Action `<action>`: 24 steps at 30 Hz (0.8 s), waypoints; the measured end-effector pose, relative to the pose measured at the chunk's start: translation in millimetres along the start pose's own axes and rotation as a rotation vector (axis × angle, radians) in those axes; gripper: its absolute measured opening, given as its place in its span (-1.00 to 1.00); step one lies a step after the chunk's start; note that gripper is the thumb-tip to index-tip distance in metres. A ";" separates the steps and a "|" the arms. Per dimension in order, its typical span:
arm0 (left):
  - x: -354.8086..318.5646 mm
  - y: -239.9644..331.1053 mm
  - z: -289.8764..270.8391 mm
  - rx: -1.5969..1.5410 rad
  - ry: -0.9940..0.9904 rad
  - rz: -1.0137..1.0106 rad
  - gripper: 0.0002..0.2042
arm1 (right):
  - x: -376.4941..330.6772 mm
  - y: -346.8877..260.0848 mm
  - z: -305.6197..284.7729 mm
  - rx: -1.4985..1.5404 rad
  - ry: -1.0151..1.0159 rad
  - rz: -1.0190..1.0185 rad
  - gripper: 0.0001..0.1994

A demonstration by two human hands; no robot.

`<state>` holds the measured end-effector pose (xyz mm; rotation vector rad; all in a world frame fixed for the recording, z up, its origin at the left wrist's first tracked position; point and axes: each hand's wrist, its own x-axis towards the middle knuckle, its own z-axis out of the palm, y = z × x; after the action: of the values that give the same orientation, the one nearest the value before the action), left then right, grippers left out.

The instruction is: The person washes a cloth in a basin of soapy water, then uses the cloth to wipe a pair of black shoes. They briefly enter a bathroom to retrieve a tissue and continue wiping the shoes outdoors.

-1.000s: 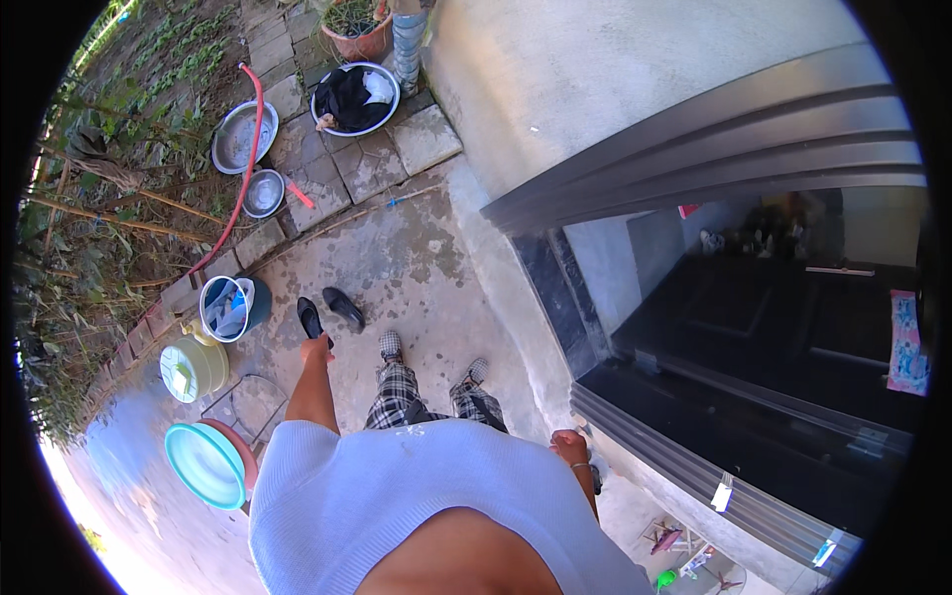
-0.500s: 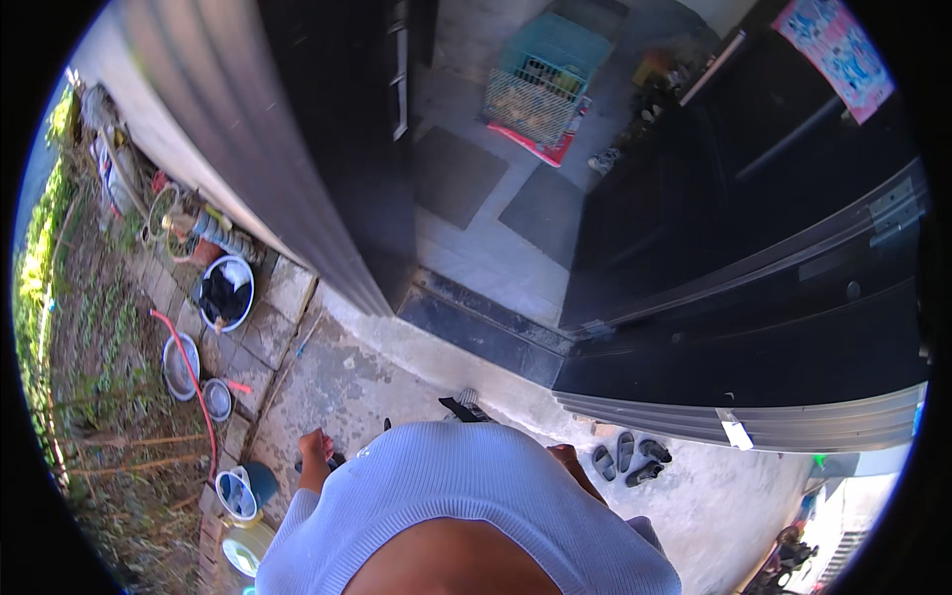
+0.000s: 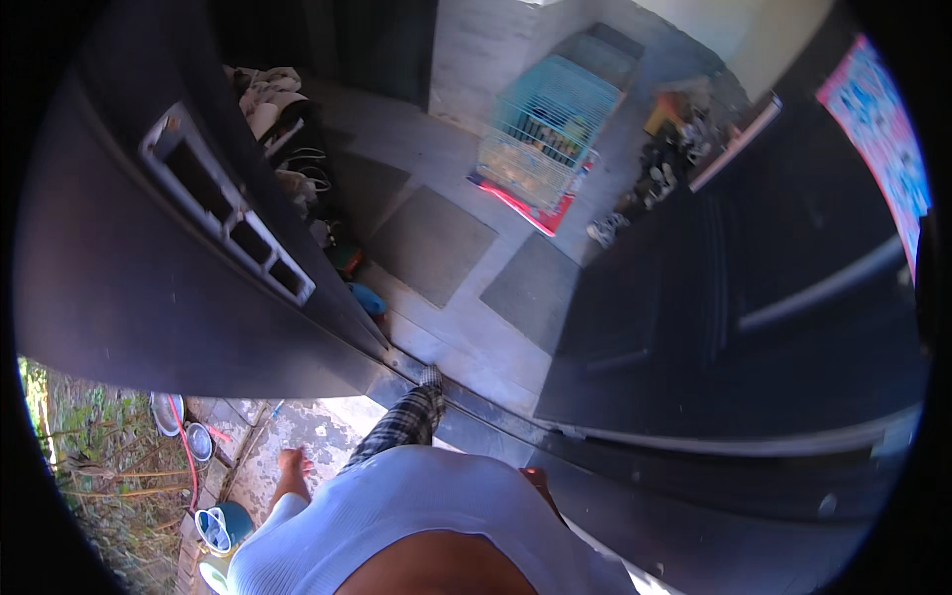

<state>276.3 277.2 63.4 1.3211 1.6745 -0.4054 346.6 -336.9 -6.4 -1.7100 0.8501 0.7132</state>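
Note:
My left hand hangs low beside my body over the paved ground. Its fingers look loosely apart, and nothing shows in them. My right hand is only partly visible at the right of my shirt; its fingers are hidden. One leg in dark plaid trousers reaches forward onto the door threshold. The dark door leaf with a silver handle plate stands to my left, out of reach of my hands. Another dark door panel is on the right, nearer my right side.
Inside, grey mats lie on the floor before a teal wire cage. Shoes line the right side, and piled items stand behind the left door. Outside are basins, a red hose and a bucket.
I have moved forward to the doorway, and one leg now reaches the threshold. The cage and mats are nearer, and the left door fills more of the view. My left hand remains low.

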 end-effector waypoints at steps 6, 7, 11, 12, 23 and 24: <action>-105.8 121.1 82.2 0.066 -0.229 -0.026 -0.81 | 115.1 -20.3 -103.4 -0.941 0.290 -0.331 -0.57; -121.4 134.0 71.8 0.084 -0.174 -0.035 -0.81 | 117.0 -43.3 -94.2 -0.839 0.266 -0.410 -0.60; -141.5 159.1 73.7 0.041 -0.114 -0.087 -0.82 | 146.5 -172.8 -102.8 -0.575 0.148 -0.497 -0.71; -140.3 166.2 90.2 0.025 -0.145 -0.101 -0.82 | 160.9 -197.6 -124.6 -0.606 0.152 -0.626 -0.77; -143.2 308.0 274.3 -0.139 -0.052 -0.227 -0.82 | 336.5 -530.4 -64.8 0.045 -0.026 0.017 -0.89; -140.2 332.1 295.2 -0.152 -0.046 -0.230 -0.82 | 354.3 -559.5 -72.4 0.054 -0.029 0.024 -0.90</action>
<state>704.8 102.6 118.8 1.0060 1.7880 -0.4297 1011.2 -364.5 31.1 -1.6402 0.8632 0.7231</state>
